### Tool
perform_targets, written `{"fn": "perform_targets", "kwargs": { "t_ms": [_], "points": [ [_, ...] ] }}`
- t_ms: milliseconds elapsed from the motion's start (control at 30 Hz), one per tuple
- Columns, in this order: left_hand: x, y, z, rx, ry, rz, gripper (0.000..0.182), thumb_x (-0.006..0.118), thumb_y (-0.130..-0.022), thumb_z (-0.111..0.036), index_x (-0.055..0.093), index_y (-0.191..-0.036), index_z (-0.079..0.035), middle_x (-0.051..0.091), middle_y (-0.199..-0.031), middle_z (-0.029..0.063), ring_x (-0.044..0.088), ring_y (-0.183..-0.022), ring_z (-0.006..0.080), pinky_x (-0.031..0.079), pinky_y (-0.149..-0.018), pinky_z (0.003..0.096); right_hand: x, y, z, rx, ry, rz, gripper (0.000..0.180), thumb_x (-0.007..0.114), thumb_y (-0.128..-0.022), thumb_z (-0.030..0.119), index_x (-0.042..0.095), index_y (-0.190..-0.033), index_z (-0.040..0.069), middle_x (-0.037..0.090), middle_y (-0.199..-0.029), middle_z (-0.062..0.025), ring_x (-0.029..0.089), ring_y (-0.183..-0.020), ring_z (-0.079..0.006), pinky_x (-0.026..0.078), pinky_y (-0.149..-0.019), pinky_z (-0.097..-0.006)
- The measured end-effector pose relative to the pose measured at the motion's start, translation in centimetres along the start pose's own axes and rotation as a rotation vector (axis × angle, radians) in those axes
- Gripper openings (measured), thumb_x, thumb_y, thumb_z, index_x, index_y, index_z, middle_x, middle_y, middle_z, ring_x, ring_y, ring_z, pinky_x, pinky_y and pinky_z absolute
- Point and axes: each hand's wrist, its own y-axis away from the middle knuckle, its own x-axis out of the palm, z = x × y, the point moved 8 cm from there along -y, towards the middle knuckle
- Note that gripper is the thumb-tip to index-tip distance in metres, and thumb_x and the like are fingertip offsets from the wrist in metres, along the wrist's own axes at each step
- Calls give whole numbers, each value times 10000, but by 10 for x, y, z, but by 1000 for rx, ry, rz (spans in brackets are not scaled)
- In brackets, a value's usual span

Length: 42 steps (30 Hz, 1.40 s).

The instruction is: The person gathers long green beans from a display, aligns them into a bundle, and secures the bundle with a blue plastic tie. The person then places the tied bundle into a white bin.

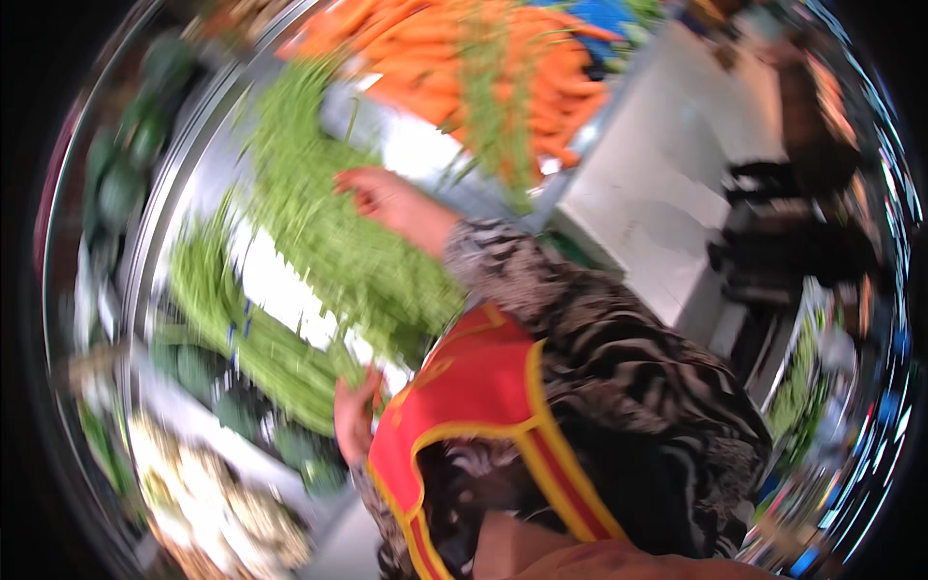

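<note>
Blur softens the whole view. My right hand (373, 197), its fingers curled, hangs over a large loose heap of long thin green vegetables (326, 217). Whether it pinches a strand I cannot tell. Lower down, my left hand (354, 417) has its fingers around the end of a few green stalks (345, 361), at the front edge of the metal display surface (272, 283). Beside it lies a long bunch of the same greens (268, 355), bound with blue ties.
Carrots (428, 61) are piled at the top, with green strands (500, 87) across them. Dark green round vegetables (235, 413) and pale vegetables (210, 493) fill lower-left sections. A white counter (645, 167) stands right; a dark blurred figure (797, 239) is beyond. A red apron (471, 384) covers my front.
</note>
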Motion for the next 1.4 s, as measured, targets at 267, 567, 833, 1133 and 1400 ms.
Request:
{"fn": "perform_targets", "kwargs": {
  "t_ms": [267, 567, 833, 1133, 1400],
  "points": [
    [38, 42, -46, 29, 122, -116, 151, 588, -817, 15, 497, -938, 12, 605, -777, 94, 582, -646, 146, 499, -565, 259, -24, 28, 82, -164, 168, -203, 141, 675, -825, 142, 617, -850, 16, 663, -792, -66, 465, -503, -65, 355, -431, -196],
    [-12, 3, -26, 44, 33, -34, 240, 624, -788, -33, 541, -1010, 6, 644, -887, 117, 598, -661, 150, 384, -500, 206, -82, -3, 78, -157, 279, -350, 193, 659, -810, 218, 643, -805, 26, 484, -567, -2, 384, -459, -80, 269, -395, -231],
    [-33, -14, 1, 15, -89, 194, 194, 680, -779, -28, 593, -951, -14, 652, -821, 116, 612, -638, 146, 392, -453, 215, -62, 3, 92, -194, 168, -190, 133, 633, -852, 101, 621, -936, -1, 660, -847, -77, 435, -539, -47, 320, -443, -187],
    [-37, -11, -9, 67, -4, 104, 211, 641, -804, -66, 582, -991, 11, 650, -832, 141, 525, -542, 109, 369, -468, 214, -154, -68, 138, -123, 481, -151, 207, 647, -855, 191, 616, -966, 18, 608, -768, -19, 365, -472, -9, 249, -382, -161],
    [-36, -20, -5, 109, 103, 158, 212, 639, -828, -84, 570, -977, 49, 646, -806, 122, 597, -615, 121, 357, -411, 178, -39, -26, 97, -33, 325, -138, 302, 582, -908, 196, 502, -1140, 20, 624, -1104, -162, 634, -779, -145, 480, -579, -199]
  ]
}}
